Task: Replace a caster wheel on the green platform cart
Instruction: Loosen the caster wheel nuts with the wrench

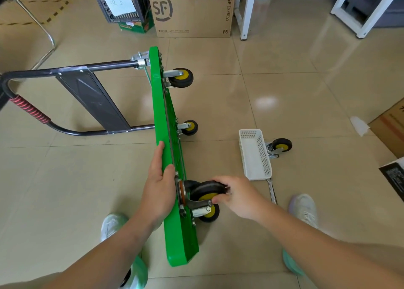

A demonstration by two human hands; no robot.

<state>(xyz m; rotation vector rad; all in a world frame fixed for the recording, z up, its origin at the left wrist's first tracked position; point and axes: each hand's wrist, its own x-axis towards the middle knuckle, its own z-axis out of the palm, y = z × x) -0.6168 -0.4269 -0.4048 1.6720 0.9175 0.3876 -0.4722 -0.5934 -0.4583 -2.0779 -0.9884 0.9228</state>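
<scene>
Green platform cart point(159, 105) stands on its long edge on the floor point(284, 92), handle to the L, wheels facing R. L hand point(158, 186) grips the top edge nr the near end, thumb over the rim. R hand point(235, 196) fingers wrap a caster wheel point(204, 190) held vs the underside. White basket point(254, 155), spare caster point(278, 146) & wrench point(272, 192) lie to the R, open tile betw them & cart.

views: one, head, wide-angle | from: the person's head | faces: forward and down onto the tiled floor point(284, 105) | range: close over green platform cart point(161, 114) mid-frame, cardboard box point(192, 18) farthest at top edge
</scene>
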